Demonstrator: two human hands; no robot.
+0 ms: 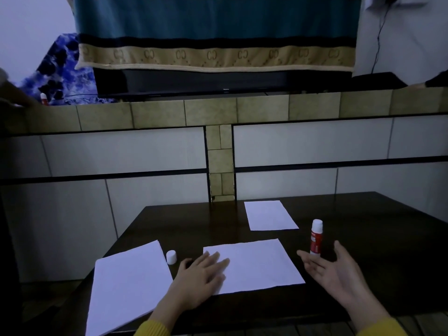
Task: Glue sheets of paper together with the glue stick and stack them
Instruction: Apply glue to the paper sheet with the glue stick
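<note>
Right grip (335,267) is open and empty beside the upright, uncapped glue stick (316,237), seemingly about to grasp it, while the left hand (201,272) lies flat, pinning the middle sheet (257,263) at lower centre.

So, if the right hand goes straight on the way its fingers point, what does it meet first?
Most likely the glue stick, standing upright just beyond the right hand; depth is unclear.
</note>
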